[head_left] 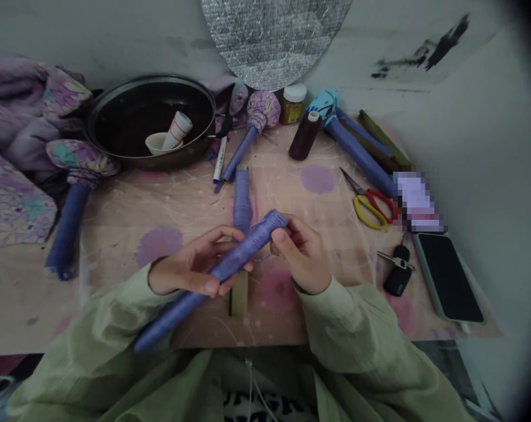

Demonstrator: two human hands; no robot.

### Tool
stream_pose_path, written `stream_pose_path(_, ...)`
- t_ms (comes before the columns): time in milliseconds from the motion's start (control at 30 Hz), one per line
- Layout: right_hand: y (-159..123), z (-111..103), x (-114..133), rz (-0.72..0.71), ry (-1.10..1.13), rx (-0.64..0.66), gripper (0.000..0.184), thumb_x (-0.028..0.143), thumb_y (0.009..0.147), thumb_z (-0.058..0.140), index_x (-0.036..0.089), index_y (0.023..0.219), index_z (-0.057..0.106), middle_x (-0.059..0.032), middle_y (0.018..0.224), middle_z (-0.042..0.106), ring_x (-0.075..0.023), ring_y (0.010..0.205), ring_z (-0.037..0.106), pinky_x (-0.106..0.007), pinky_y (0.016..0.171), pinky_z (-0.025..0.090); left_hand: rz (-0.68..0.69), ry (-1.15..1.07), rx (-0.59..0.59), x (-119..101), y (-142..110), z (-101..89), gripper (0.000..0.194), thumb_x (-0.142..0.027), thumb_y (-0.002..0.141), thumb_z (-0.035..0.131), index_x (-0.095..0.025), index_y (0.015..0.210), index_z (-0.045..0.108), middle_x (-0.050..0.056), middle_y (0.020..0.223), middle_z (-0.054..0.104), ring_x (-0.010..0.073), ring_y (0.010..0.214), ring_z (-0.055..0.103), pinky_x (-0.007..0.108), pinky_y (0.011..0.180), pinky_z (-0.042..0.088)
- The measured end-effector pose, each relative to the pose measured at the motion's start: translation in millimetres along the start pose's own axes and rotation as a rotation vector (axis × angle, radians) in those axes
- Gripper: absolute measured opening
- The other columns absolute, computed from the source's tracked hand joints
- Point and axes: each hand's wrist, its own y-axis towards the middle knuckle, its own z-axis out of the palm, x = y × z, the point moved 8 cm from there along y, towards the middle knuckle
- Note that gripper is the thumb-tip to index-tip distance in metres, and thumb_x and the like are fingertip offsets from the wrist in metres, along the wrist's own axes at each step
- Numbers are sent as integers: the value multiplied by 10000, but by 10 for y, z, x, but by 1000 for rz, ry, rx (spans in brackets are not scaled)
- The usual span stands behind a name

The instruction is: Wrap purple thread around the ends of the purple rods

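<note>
A long stick wrapped in purple-blue cord [243, 249] lies slantwise across both hands, its lower end near my left sleeve. My left hand [195, 261] is closed around its middle, thumb on top. With thumb and fingers, my right hand [301, 249] pinches the upper end, where the windings look ridged. Beneath them, a second stick [242, 202] lies on the table, partly wound in the same cord, with bare greenish wood [239, 293] showing at its near end. My hands hide part of this second stick.
Red-and-yellow scissors [371, 208], keys [397, 269] and a phone [450, 278] lie to the right. Behind stand a dark bottle [305, 138], a lidded jar [293, 105] and a wok [116, 153] holding a cup. Cloth-topped wrapped sticks [67, 228] lie at left and back.
</note>
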Motion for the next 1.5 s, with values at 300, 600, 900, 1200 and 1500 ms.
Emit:
stream_pose_path(300, -8, -11, -76, 9, -135, 39, 281, 405, 858, 559, 194, 1043, 578, 49, 635, 416, -74, 548, 365, -229, 507, 320, 90, 536, -77, -176, -37, -103, 504, -108, 853, 534, -242, 1305, 355, 92, 1095, 603, 139, 835, 628, 282, 717, 543)
stream_pose_path(600, 13, -110, -53, -34, -149, -72, 274, 434, 843, 571, 207, 995, 575, 29, 662, 472, -95, 561, 391, -249, 533, 338, 234, 1222, -284, -358, -44, -161, 459, -229, 879, 498, -207, 1331, 425, 137, 1315, 523, 260, 1186, 512, 437, 959, 450)
stream_pose_path(900, 83, -145, -158, 20, -116, -108, 361, 466, 801, 594, 187, 1029, 575, 52, 608, 420, -87, 531, 364, -238, 495, 301, 452, 1725, -648, -307, -59, -129, 414, -255, 890, 490, -153, 1291, 481, 134, 1038, 654, 229, 905, 636, 381, 786, 536)
stream_pose_path(1200, 102, -162, -284, 119, -142, -109, 247, 413, 761, 624, 185, 704, 546, 59, 541, 388, -77, 487, 334, -234, 459, 262, 493, 1706, -715, -228, -92, -334, 435, -250, 893, 492, -171, 1319, 460, 144, 1097, 650, 229, 952, 642, 389, 801, 550)
stream_pose_path(1500, 53, -102, -276, 138, -109, -74, 199, 369, 787, 599, 187, 719, 559, 60, 538, 374, -76, 486, 302, -236, 460, 217, 422, 1598, -681, -218, -150, -393, 430, -256, 898, 473, -157, 1316, 458, 148, 1124, 629, 236, 987, 633, 398, 819, 546)
